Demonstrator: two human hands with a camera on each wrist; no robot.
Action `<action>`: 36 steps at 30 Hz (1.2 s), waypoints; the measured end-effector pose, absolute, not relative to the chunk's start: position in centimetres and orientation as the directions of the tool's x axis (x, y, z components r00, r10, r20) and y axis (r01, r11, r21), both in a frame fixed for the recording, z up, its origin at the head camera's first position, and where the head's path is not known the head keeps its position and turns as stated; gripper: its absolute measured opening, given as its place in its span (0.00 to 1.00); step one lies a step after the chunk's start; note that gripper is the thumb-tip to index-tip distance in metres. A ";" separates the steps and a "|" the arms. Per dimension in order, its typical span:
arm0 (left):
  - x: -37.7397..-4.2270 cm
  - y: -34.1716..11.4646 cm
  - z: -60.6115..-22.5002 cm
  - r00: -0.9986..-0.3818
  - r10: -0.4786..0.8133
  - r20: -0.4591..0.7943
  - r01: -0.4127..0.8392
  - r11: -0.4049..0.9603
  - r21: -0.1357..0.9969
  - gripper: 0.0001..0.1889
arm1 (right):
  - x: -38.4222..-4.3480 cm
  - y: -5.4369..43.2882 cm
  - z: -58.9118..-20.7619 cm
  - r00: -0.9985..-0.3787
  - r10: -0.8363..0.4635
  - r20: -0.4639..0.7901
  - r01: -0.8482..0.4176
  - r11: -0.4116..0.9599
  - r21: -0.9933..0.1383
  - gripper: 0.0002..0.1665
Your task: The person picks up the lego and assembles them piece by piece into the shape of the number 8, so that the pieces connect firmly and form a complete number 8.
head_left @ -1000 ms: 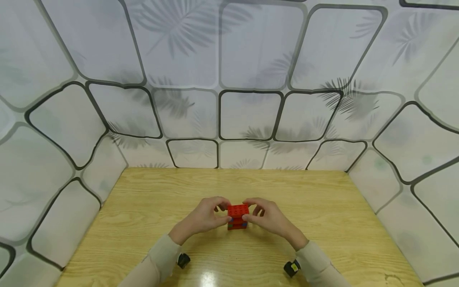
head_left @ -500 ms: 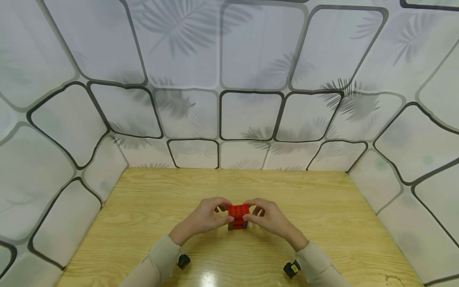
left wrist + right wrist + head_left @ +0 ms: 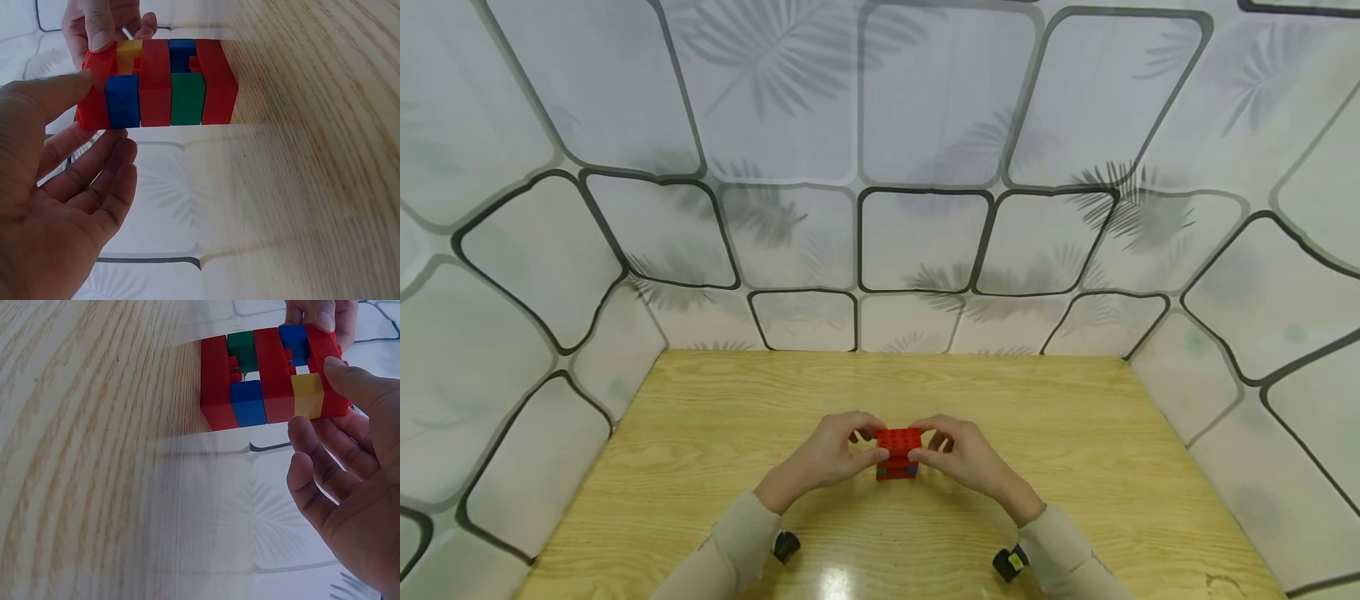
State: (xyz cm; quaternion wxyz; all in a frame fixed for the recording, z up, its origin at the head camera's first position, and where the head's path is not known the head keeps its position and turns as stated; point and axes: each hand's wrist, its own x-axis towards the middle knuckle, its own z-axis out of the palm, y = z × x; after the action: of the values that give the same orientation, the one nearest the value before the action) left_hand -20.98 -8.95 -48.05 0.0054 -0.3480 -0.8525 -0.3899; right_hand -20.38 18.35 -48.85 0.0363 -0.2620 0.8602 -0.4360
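A stack of toy building bricks stands upright on the table, topped by a red studded brick (image 3: pixel 898 439). My left hand (image 3: pixel 826 451) pinches the left end of that top brick, thumb on the near side. At the other end my right hand (image 3: pixel 961 454) pinches it likewise. Below it sit a blue brick (image 3: pixel 123 101) and a yellow brick (image 3: pixel 308 395) with a gap between them. Under these come a middle red brick (image 3: pixel 155 82), then a green brick (image 3: pixel 187 99) and another blue brick (image 3: pixel 248 403), also spaced apart. A red brick (image 3: pixel 220 81) forms the base.
The wood-grain table (image 3: pixel 760 392) runs back to a patterned curtain (image 3: pixel 921 242), which also rises along both sides. A small black device (image 3: pixel 786 547) is by the left wrist, and a similar black device (image 3: pixel 1010 563) is by the right wrist.
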 end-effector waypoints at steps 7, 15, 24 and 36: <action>-21.1 -8.9 -48.1 -0.762 0.587 0.273 0.588 0.450 0.672 0.14 | -20.4 18.5 -48.9 -0.860 -0.484 0.160 -0.415 0.483 -0.771 0.25; -21.0 -8.7 -48.1 -0.757 0.593 0.276 0.589 0.436 0.680 0.13 | -20.4 18.6 -48.9 -0.856 -0.490 0.167 -0.426 0.484 -0.764 0.25; -21.2 -8.9 -48.1 -0.748 0.599 0.287 0.601 0.425 0.677 0.13 | -20.5 18.5 -48.8 -0.850 -0.498 0.175 -0.435 0.474 -0.765 0.23; -21.0 -8.9 -48.0 -0.753 0.598 0.274 0.594 0.439 0.674 0.12 | -20.5 18.5 -48.9 -0.856 -0.494 0.153 -0.412 0.474 -0.779 0.23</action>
State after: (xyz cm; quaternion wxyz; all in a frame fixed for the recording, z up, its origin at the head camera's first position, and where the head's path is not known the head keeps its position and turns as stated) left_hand -21.03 -8.93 -47.98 -0.0025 -0.3511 -0.8483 -0.3963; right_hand -20.53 18.49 -48.89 0.0465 -0.2642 0.8571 -0.4398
